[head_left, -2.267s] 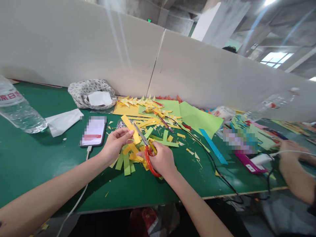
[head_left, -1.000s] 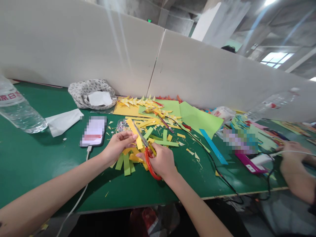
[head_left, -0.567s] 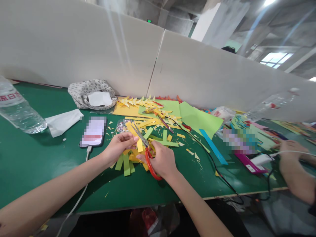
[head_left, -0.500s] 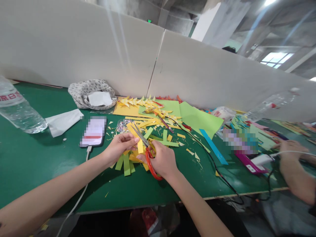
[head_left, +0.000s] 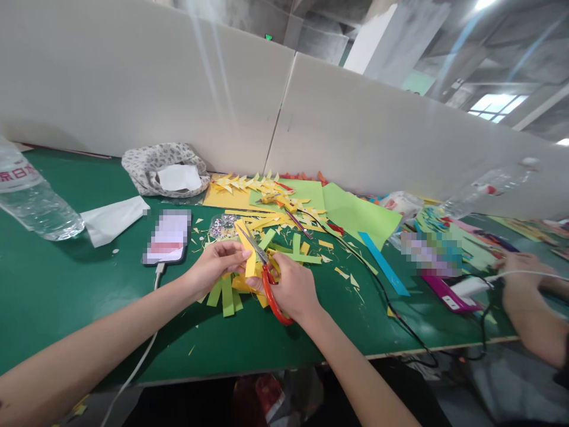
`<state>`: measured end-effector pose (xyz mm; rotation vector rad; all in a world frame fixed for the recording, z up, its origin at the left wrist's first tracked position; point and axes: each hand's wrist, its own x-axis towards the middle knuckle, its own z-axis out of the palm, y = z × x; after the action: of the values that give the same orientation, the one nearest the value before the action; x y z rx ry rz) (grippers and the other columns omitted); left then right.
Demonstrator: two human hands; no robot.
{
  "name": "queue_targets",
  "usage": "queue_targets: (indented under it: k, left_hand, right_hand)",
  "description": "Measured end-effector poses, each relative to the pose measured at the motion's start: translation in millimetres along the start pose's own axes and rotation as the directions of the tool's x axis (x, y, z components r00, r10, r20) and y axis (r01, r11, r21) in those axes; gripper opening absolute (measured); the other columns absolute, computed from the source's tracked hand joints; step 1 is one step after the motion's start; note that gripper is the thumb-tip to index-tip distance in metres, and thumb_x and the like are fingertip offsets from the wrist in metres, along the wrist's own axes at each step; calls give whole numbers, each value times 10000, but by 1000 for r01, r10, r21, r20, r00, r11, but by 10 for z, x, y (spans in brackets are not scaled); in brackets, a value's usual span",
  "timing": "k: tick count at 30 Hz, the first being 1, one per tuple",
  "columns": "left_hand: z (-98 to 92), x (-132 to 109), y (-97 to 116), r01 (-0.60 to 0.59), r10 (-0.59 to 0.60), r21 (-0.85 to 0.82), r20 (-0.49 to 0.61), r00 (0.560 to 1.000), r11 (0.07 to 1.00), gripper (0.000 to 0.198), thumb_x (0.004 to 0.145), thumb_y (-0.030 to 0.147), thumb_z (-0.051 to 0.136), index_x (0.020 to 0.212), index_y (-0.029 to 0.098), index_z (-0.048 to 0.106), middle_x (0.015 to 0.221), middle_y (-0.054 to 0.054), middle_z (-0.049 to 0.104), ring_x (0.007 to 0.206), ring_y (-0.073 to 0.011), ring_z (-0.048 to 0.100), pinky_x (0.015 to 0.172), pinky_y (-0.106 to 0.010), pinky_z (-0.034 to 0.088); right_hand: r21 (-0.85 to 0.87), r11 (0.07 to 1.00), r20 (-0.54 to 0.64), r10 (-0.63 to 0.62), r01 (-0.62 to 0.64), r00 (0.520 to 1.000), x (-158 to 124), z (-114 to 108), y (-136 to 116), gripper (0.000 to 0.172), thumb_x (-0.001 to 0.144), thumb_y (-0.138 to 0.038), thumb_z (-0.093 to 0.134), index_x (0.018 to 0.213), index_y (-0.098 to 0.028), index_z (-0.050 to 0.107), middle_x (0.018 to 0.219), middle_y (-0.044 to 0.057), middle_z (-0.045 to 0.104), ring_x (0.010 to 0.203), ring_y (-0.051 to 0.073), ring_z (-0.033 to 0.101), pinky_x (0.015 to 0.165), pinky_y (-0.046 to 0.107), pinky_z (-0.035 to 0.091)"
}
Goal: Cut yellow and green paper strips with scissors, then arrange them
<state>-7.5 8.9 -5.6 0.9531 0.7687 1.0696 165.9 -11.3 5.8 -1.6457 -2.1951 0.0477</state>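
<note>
Between the thumb and fingers of my left hand (head_left: 224, 260) is pinched a yellow paper strip (head_left: 250, 265). My right hand (head_left: 296, 287) is closed round the red handles of a pair of scissors (head_left: 269, 283), whose blades point up and left against the strip. Whether the blades are fully closed is hard to make out. Under both hands lies a pile of yellow and green paper strips (head_left: 228, 299). Beyond them is a yellow glue gun (head_left: 276, 199) among yellow zigzag paper pieces (head_left: 244, 182).
A phone (head_left: 166, 237) on a white cable lies left, near a tissue (head_left: 115, 220) and a water bottle (head_left: 38, 196). Green paper sheets (head_left: 362, 216), a blue strip (head_left: 384, 264), a black cord (head_left: 377, 281) and a purple power strip (head_left: 451, 295) lie right. Another person's hand (head_left: 527, 267) is far right.
The scissor blades look closer together on the yellow strip, and the strip has tilted a little. My hands stay in nearly the same place.
</note>
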Motion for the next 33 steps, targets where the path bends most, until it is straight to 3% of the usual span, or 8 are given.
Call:
queue_targets:
  k: [8, 24, 33]
  left_hand:
    - [25, -23, 12, 14, -14, 39, 7, 1000, 999, 77, 663, 241, 687, 685, 175, 653, 635, 25, 637, 535, -65, 551, 535, -169, 426]
    - [31, -32, -6, 39, -39, 2, 17, 999, 999, 99, 680, 233, 682, 716, 153, 635, 676, 22, 632, 588, -60, 559, 566, -158, 430]
    - [39, -39, -64, 32, -33, 16, 19, 999, 999, 126, 664, 233, 693, 717, 143, 622, 656, 23, 603, 566, -58, 546, 571, -172, 445]
  right_hand:
    - [21, 1000, -4, 8, -8, 1000, -10, 3, -21, 395, 670, -585, 523, 701, -206, 416, 640, -18, 549, 540, 123, 506, 485, 220, 237]
    - [36, 999, -9, 19, -18, 1000, -18, -2, -46, 383, 673, -561, 512, 635, -204, 378, 579, -20, 516, 500, 111, 455, 477, 214, 199]
    - [70, 997, -86, 18, -12, 996, -9, 5, -37, 367, 671, -548, 511, 597, -201, 414, 542, -18, 494, 489, 105, 436, 476, 211, 215]
